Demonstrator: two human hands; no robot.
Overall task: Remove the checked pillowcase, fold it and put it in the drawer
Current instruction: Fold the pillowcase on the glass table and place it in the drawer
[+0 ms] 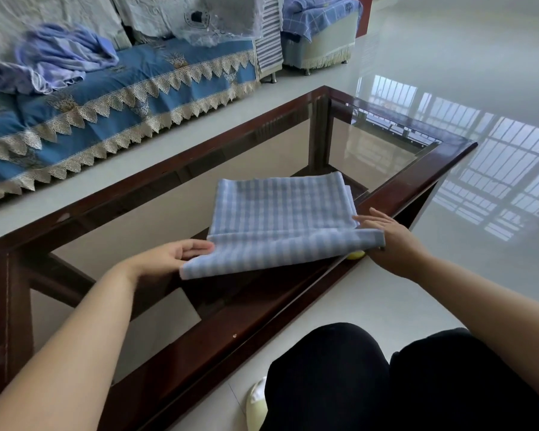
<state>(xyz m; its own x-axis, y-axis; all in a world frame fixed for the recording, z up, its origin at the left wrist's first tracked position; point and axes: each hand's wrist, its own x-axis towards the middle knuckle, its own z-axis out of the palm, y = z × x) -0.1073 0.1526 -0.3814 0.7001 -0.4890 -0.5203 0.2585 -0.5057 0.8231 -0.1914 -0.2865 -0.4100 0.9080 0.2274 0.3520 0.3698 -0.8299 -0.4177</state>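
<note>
You've got the checked pillowcase point(280, 219) off its pillow and already folded down to a compact rectangle, lying on the glass-topped table point(423, 181) at centre frame, its near strip lifted and turning over toward the far part. Your left hand point(171, 255) is at the near left corner, fingers fairly straight and slipped under the raised edge, more a lift than a pinch from what shows. Your right hand point(389, 241) sits at the right end of that strip; the top fingers lie flat and relaxed on the cloth, but whether the thumb pinches from below I cannot tell. A small yellow object point(355, 254) peeks out beneath the fabric by that hand. So, removal looks done and folding is well along, probably one more fold to lay down and smooth. Stowing is still ahead, and no drawer shows anywhere. Upper left, the sofa point(112, 98) holds a crumpled bundle of bedding point(63, 54).
</note>
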